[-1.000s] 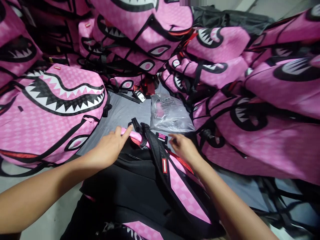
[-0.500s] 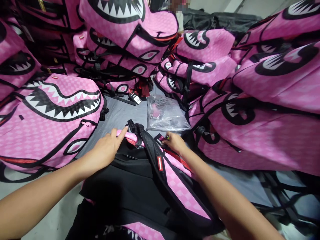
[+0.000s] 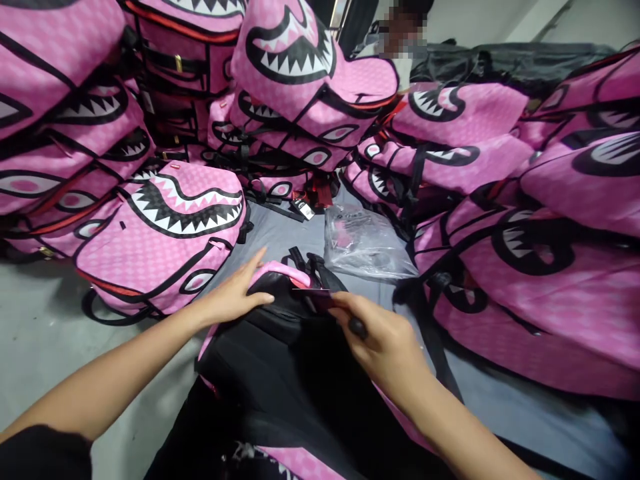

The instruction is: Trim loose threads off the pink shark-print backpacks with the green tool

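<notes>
A bag with a black back panel (image 3: 295,373) and pink edges lies in front of me, its black straps and buckle pointing away. My left hand (image 3: 245,293) rests at its pink upper left edge, thumb and fingers spread apart. Over the upper right of the bag, my right hand (image 3: 377,333) is closed round a thin dark item with a black rounded end; what it is I cannot make out. The item's dark flat part reaches left towards the bag's pink and red top.
Past the bag, a clear plastic bag (image 3: 367,243) lies on the grey cloth (image 3: 270,227). A pink shark-mouth backpack (image 3: 170,233) sits at left. Stacked pink bags (image 3: 575,293) rise at right and behind. A person (image 3: 400,33) is at the back.
The view has turned left. My right hand has pulled back towards me with the dark item, and the pink-panelled strap no longer crosses the bag's middle. My left hand's fingers have spread.
</notes>
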Tool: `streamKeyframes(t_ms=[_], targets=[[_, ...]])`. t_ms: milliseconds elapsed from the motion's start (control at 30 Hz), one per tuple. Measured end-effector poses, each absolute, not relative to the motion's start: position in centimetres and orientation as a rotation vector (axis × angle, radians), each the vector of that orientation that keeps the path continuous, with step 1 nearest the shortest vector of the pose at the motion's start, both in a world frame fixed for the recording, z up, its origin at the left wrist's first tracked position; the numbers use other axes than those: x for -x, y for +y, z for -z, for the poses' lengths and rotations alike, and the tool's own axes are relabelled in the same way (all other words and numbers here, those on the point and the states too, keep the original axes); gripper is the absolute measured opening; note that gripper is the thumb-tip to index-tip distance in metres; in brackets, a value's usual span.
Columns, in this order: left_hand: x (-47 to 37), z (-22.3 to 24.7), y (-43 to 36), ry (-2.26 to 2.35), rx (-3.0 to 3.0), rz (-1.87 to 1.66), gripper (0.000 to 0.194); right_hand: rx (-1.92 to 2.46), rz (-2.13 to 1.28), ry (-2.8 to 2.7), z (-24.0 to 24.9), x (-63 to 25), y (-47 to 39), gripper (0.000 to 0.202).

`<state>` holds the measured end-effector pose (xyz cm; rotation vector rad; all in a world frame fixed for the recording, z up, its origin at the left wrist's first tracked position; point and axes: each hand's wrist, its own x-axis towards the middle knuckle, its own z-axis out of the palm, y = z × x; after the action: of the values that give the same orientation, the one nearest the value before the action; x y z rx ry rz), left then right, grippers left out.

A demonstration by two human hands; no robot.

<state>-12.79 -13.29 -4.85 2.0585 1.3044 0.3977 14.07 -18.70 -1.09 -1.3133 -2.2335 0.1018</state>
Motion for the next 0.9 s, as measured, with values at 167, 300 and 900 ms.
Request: streamKeyframes(t_ms=[167, 300, 900], targets=[[15.5, 8.8, -17.6, 1.426, -1.848, -0.519, 0.086, 1.499, -0.374, -2.521, 1.3, -10.1, -16.9, 0.026], [14.8, 10.1, -19.0, 1.532, -1.762, -0.652, 0.066, 1.587, -0.415, -2.846, 1.8, -7.5, -15.8, 0.029], [15.7, 17.0, -17.6, 1.598, -1.750, -0.852, 0.079, 1.659, -0.342, -3.041, 2.1, -4.6, -15.5, 0.023]])
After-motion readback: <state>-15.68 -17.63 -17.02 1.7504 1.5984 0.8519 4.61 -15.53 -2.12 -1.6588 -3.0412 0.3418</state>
